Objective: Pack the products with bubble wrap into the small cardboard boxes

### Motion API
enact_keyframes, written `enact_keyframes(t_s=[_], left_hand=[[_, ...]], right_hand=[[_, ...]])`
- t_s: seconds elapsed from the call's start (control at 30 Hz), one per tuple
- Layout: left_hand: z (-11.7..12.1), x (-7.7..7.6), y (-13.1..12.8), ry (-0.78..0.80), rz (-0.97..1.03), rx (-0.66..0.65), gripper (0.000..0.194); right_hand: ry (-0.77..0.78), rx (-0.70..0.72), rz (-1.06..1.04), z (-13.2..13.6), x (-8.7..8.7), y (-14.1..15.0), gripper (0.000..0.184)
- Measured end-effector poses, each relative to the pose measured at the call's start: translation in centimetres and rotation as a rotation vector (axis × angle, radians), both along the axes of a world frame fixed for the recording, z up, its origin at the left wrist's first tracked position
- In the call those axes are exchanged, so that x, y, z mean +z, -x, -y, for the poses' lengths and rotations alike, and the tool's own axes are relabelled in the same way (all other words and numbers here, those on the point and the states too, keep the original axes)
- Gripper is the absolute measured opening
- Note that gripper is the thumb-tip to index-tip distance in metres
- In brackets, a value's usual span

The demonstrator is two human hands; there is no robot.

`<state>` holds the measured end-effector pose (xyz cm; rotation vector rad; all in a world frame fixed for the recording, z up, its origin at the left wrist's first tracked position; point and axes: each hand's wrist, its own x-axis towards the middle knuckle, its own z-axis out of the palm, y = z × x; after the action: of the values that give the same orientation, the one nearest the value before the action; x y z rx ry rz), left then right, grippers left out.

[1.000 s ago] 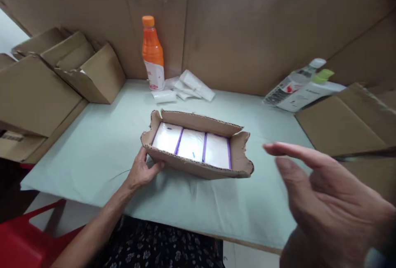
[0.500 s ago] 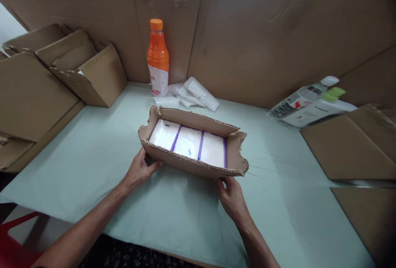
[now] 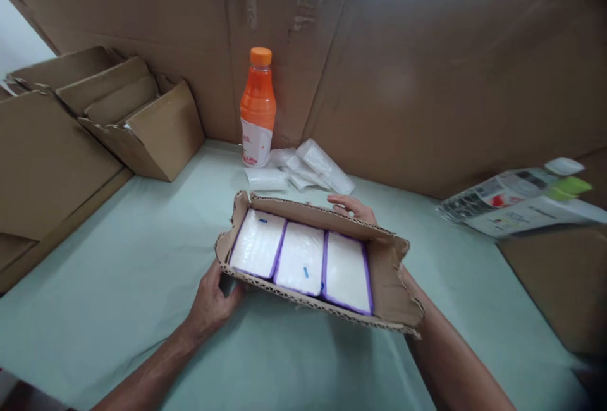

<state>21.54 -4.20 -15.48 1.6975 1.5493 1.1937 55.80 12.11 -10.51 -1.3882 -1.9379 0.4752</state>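
Note:
An open cardboard box (image 3: 303,302) with torn, wavy edges sits in front of me, tilted so that its inside faces me. In it lie three white packs in clear wrap with purple edges: a left pack (image 3: 258,243), a middle pack (image 3: 300,259) and a right pack (image 3: 348,275). My left hand (image 3: 212,302) grips the box's left front corner, fingertips hidden underneath. My right hand (image 3: 355,207) is behind the back wall, its forearm passing around the right end. Its visible fingers are stretched out; the thumb and palm are hidden by the box.
An orange bottle (image 3: 258,107) stands at the back, beside folded clear plastic packets (image 3: 317,167). At right, a clear bottle (image 3: 507,196) and a white pouch with a green cap (image 3: 531,214) lean near a cardboard box (image 3: 554,272). Cardboard boxes (image 3: 161,129) stand at left on the pale green cloth (image 3: 190,208).
My right hand came in from the right to the box's front underside, then moved around its right end to the back. The box tips more towards me; my left hand keeps its grip.

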Motion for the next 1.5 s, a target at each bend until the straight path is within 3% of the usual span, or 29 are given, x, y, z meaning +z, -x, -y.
enact_keyframes(t_s=[0.13,0.27,0.43,0.53,0.63,0.7,0.87,1.03,1.13,1.3,1.37,1.5], left_hand=[[0.3,-0.5,0.1,-0.068,-0.07,0.0,0.058],[0.3,-0.8,0.1,-0.116,-0.11,-0.002,0.062],[0.2,-1.1,0.2,-0.162,-0.136,-0.011,0.064],[0.2,-1.0,0.2,-0.121,-0.111,-0.02,0.062],[0.3,-0.6,0.1,-0.042,-0.065,-0.012,0.062],[0.3,-0.4,0.1,-0.009,-0.038,0.006,0.061],[0.1,-0.2,0.0,0.016,-0.023,0.034,0.054],[-0.1,0.1,0.1,-0.009,-0.056,0.054,0.045],[-0.1,0.1,0.2,-0.003,-0.057,0.061,0.038],[0.0,-0.4,0.3,0.024,-0.054,0.061,0.035],[0.0,-0.7,0.3,0.032,-0.055,0.058,0.034],[0.1,-0.5,0.2,0.03,-0.042,0.056,0.036]], right_hand=[[0.04,0.21,0.169,-6.3,0.5,3.6,0.032],[-0.01,0.303,0.296,-9.5,0.8,7.6,0.052],[-0.006,0.233,0.174,-10.8,0.5,10.3,0.018],[-0.002,0.101,-0.003,-10.4,1.3,8.9,0.027],[0.155,-0.021,-0.385,-9.3,2.7,6.6,0.028],[0.265,-0.059,-0.508,-8.3,3.2,5.7,0.032],[0.354,-0.11,-0.262,-6.3,2.7,5.7,0.033],[0.217,-0.217,-0.074,-5.8,2.6,3.7,0.013],[0.108,-0.281,0.021,-6.7,2.9,2.5,0.01],[0.009,-0.329,0.114,-9.4,2.3,2.8,0.015],[-0.023,-0.382,0.102,-10.3,2.3,2.7,0.006],[-0.114,-0.52,0.001,-10.9,3.7,0.1,0.018]])
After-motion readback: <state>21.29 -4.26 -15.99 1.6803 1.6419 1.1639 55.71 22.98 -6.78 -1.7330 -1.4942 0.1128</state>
